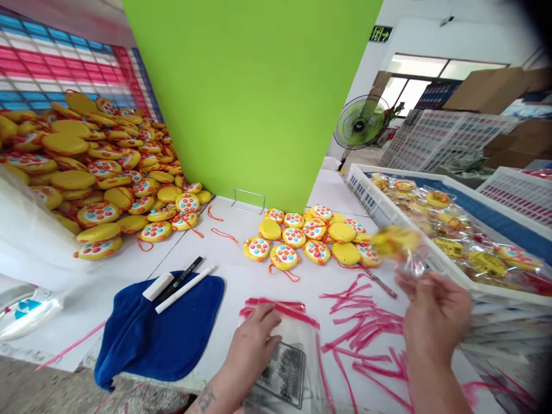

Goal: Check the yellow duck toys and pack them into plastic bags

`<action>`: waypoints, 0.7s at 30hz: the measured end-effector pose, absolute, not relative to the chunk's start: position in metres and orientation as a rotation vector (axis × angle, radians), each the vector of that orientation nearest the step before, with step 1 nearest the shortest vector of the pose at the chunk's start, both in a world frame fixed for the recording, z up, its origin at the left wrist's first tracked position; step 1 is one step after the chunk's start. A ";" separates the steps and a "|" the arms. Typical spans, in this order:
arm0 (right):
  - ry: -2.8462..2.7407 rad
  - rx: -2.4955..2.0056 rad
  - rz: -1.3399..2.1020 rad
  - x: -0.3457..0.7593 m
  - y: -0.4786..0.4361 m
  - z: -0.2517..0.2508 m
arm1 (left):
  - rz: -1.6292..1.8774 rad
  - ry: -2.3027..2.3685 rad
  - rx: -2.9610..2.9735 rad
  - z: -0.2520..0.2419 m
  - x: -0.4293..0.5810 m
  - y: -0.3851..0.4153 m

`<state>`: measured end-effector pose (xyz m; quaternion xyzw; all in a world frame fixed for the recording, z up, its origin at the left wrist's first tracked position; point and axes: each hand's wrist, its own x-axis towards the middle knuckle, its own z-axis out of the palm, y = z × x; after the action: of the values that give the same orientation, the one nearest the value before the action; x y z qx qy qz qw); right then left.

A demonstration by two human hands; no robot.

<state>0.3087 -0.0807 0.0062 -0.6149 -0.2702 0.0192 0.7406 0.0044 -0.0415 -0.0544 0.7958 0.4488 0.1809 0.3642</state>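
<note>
My left hand [253,340] lies on a stack of clear plastic bags [319,365] with red-pink top edges and black print, near the table's front edge. Its fingers are apart and slightly bent, resting on the top bag. In my right hand [435,313] the fingers pinch the end of a clear bag [416,264] with a yellow toy [394,241] inside, blurred by motion. It hangs beside the white crate's near wall. Several yellow oval toys [284,256] with coloured dots and orange loops lie in a group beyond the bags.
A big heap of yellow toys [99,213] fills the left. A blue cloth [172,339] carries a black marker [181,279] and a white one [185,289]. Pink strips [366,328] lie right of the bags. The white crate [371,195] contains bagged toys. A green panel [254,103] stands behind.
</note>
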 end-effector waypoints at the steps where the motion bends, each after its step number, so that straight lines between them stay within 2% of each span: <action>1: -0.591 -1.290 -0.035 0.309 -0.077 0.011 | 0.397 1.167 2.142 -0.053 0.007 -0.042; 3: -0.738 -1.329 -0.016 0.299 -0.068 0.012 | 0.266 1.199 2.280 -0.052 0.013 -0.043; 7: -1.299 -1.627 0.228 0.259 -0.038 -0.012 | 0.112 1.270 2.433 -0.051 0.023 -0.047; 13: -2.019 -1.784 0.193 0.211 0.013 -0.036 | -0.057 1.386 2.576 -0.048 0.021 -0.063; 21: -2.162 -1.931 0.157 0.197 0.005 -0.014 | 0.004 1.443 2.629 -0.046 0.014 -0.067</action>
<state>0.1972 0.0049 -0.0139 -0.6605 -0.7394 0.0535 0.1189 0.0145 -0.0674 -0.0464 0.8744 0.4800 0.0013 0.0712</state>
